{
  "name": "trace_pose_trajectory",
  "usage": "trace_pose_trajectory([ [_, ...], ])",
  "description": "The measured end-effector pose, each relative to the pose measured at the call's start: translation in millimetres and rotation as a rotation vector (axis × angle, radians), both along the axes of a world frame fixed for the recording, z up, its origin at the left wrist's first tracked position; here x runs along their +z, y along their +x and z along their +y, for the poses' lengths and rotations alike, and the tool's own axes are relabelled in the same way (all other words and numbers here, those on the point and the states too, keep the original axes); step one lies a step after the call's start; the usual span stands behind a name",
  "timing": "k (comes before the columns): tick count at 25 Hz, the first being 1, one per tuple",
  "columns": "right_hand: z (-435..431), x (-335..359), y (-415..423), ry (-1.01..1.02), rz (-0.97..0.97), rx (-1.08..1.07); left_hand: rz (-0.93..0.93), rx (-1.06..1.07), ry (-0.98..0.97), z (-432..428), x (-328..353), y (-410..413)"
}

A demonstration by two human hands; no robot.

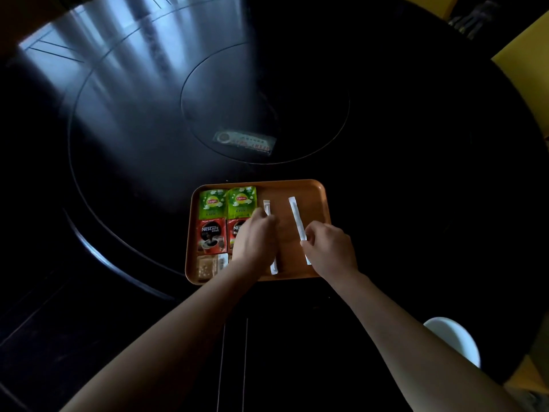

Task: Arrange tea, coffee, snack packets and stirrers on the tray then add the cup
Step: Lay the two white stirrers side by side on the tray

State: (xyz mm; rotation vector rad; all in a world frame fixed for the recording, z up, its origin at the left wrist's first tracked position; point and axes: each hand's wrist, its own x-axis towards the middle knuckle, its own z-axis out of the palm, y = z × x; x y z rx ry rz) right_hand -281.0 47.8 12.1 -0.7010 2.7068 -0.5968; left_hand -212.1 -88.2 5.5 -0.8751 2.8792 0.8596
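Observation:
An orange tray lies on the dark round table. At its back left sit two green Lipton tea packets, with two red Nescafe coffee packets in front of them, the right one partly under my hand. A clear snack packet lies at the front left. Two white wrapped stirrers lie lengthwise on the tray. My left hand is pinched on the left stirrer. My right hand is pinched on the right stirrer. A white cup stands at the lower right.
The black glossy table has a round inset centre with a small labelled card on it. Yellow furniture stands at the far right edge.

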Motion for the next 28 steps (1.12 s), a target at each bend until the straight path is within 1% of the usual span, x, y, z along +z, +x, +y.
trace_pose_trajectory([
  [3,3,-6,4,0.020,0.033,0.057,-0.087,-0.092,-0.013,8,-4,11],
  [6,1,-6,7,0.015,0.018,0.055,-0.076,-0.137,-0.049,10,-6,14],
  [9,-2,-4,6,0.005,-0.007,0.038,-0.058,-0.077,0.014,10,-2,9],
  [11,-4,-4,5,-0.008,-0.044,-0.003,-0.061,-0.093,-0.010,9,-2,2],
  [15,-11,-5,4,-0.029,-0.092,-0.068,-0.058,-0.032,0.053,4,-1,-5],
  [22,-13,-12,5,-0.076,-0.127,-0.133,-0.041,0.024,0.043,4,2,-8],
  [28,-13,-14,4,-0.068,-0.146,-0.144,-0.005,0.037,0.066,4,1,-9],
])
